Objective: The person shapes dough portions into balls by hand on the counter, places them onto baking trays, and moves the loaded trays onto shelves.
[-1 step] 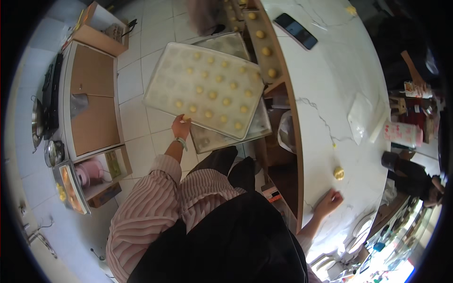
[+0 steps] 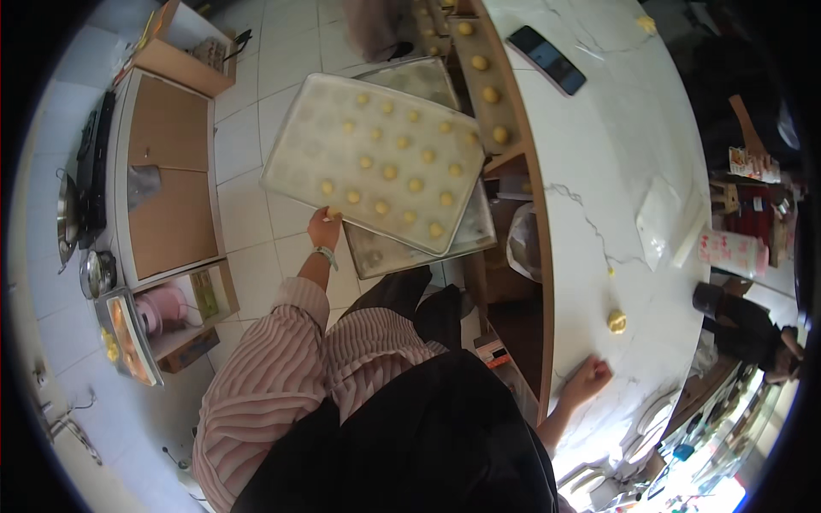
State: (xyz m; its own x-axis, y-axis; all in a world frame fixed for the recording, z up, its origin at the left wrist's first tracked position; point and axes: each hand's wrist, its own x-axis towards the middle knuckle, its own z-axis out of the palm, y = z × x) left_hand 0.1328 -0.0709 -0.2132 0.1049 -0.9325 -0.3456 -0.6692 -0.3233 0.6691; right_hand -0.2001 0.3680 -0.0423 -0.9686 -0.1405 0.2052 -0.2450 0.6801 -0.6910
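My left hand (image 2: 324,228) is at the near left edge of a large baking tray (image 2: 295,145), closed in a pinch on a small pale-yellow dough ball (image 2: 334,213). Rows of similar dough balls (image 2: 390,172) sit on the tray's pale lining. The tray lies askew on top of other trays (image 2: 376,256). Over the marble-patterned counter on the right, my right hand (image 2: 586,382) has its fingers curled in; whatever may be inside them is hidden. Just beyond it on the counter rests a lump of yellow dough (image 2: 617,321), with a tiny crumb (image 2: 611,272) farther off.
Toward the far end of the counter (image 2: 590,188) lie a phone (image 2: 547,60) and a yellow scrap (image 2: 646,24). A clear plastic sheet (image 2: 657,218) is at its right side. More dough balls line a narrow tray (image 2: 483,77) beside the counter. A cabinet (image 2: 171,188) stands left on the tiled floor.
My right hand has drawn slightly back toward me with its fingers more curled in. The view has shifted a little. My left hand stays at the tray edge.
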